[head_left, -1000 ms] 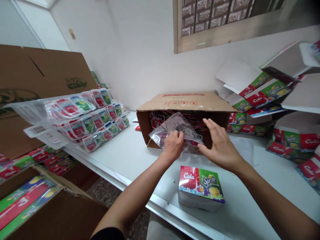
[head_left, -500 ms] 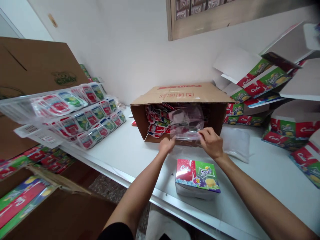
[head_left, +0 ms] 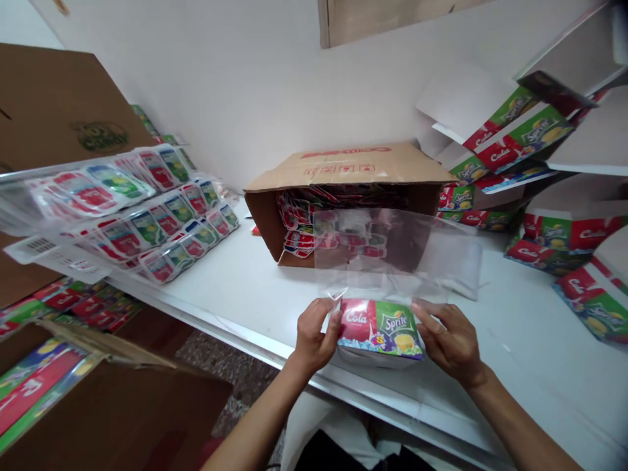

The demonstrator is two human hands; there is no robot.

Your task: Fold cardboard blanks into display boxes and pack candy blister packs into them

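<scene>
A clear plastic bag (head_left: 392, 278) spreads out above the table, its near edge at a Cola and Sprite box (head_left: 380, 327). My left hand (head_left: 316, 333) pinches the bag's near edge at the box's left corner. At the right corner, my right hand (head_left: 449, 337) has its thumb and fingers closed on the bag's other side. The box lies on the table between both hands, printed red and green face up. Behind the bag an open carton (head_left: 265, 222) lies on its side, with several red and green sachets (head_left: 297, 232) inside, partly seen through the plastic.
Strips of sachets (head_left: 157, 222) are stacked at the left, by a large upright carton (head_left: 44, 104). Another open carton (head_left: 122, 399) stands low at the front left. Printed boxes with raised white flaps (head_left: 554, 252) pile up at the right. A stack of clear bags (head_left: 464, 265) lies beside the carton.
Both hands have come back toward me from the carton's mouth and moved apart. The plastic bag is now stretched open, its edge at the Cola and Sprite box.
</scene>
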